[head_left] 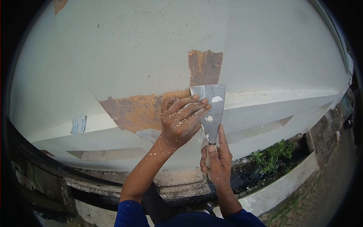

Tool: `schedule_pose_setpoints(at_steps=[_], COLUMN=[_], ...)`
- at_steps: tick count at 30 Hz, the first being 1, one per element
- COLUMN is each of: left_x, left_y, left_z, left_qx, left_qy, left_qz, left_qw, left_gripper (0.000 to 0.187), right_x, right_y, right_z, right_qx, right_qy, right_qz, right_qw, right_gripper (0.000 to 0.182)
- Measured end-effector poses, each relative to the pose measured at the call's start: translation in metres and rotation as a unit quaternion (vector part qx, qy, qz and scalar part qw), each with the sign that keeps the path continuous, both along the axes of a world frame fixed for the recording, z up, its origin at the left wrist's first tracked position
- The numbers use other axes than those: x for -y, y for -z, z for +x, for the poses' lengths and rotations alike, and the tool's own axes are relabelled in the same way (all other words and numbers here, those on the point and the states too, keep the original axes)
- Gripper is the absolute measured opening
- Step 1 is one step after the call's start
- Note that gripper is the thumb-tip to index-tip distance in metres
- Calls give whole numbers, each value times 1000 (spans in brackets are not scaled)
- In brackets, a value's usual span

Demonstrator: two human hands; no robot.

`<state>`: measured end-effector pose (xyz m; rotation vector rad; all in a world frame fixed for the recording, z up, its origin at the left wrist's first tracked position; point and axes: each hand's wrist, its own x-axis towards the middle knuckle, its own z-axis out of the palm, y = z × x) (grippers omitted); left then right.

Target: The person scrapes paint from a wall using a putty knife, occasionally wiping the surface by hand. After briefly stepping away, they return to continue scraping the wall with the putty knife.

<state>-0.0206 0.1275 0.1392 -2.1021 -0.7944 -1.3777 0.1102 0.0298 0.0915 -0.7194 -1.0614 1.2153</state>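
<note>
A wide putty knife (216,109) lies with its grey blade against the wall, white paint flakes stuck to the metal. My right hand (219,164) is wrapped round its handle, the index finger stretched along the blade's edge. Flat on the left side of the blade rest the outstretched fingers of my left hand (183,117), which is dusted with paint chips. Above the blade's edge is a bare brown patch (205,67) in the pale painted wall (151,56). Another stripped patch (136,109) spreads left of my left hand, with a loose paint piece at its lower edge.
A small paper notice (78,125) is stuck low on the wall at left. Below runs a dark drainage channel with a leafy plant (275,155) and a concrete kerb (278,185). Paving (332,181) lies at the right.
</note>
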Motion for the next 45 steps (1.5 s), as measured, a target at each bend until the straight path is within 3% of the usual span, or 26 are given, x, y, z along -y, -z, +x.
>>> schedule_pose_setpoints(at_steps=[6,10,14,19,23,27,34,38,42,45], left_x=[-8,-6,-13,-9,-11,-5,-11,-9,-15,-7], left_y=[-39,-11,-41,-12,-54,-13,-61,-35,-59,-37], left_z=[3,1,-1,-2,-1,-1,10,13,15,18], left_qx=[14,3,16,7,4,-8,-6,19,22,0], left_qy=[-2,5,0,1,-18,11,3,-2,11,-6], left_qz=[47,24,51,23,70,20,61,36,58,19], left_qw=[999,1000,999,1000,997,1000,998,999,998,1000], left_gripper=[27,26,24,25,21,24,23,22,22,22], right_x=[-14,-8,-14,-12,-16,-9,-11,-5,-5,-3], right_y=[-29,-8,-30,-17,-35,-4,-48,-36,-52,-37], right_z=[-1,-2,-2,-2,-3,-3,8,9,11,11], right_qx=[-6,1,2,7,-10,-28,-46,-6,13,13], right_qy=[12,9,10,2,-3,-12,-11,7,25,32], right_qz=[34,19,34,35,39,22,20,25,35,27], right_qw=[999,1000,999,999,999,999,999,1000,999,999], right_gripper=[60,60,60,59,58,58,57,57,56,56])
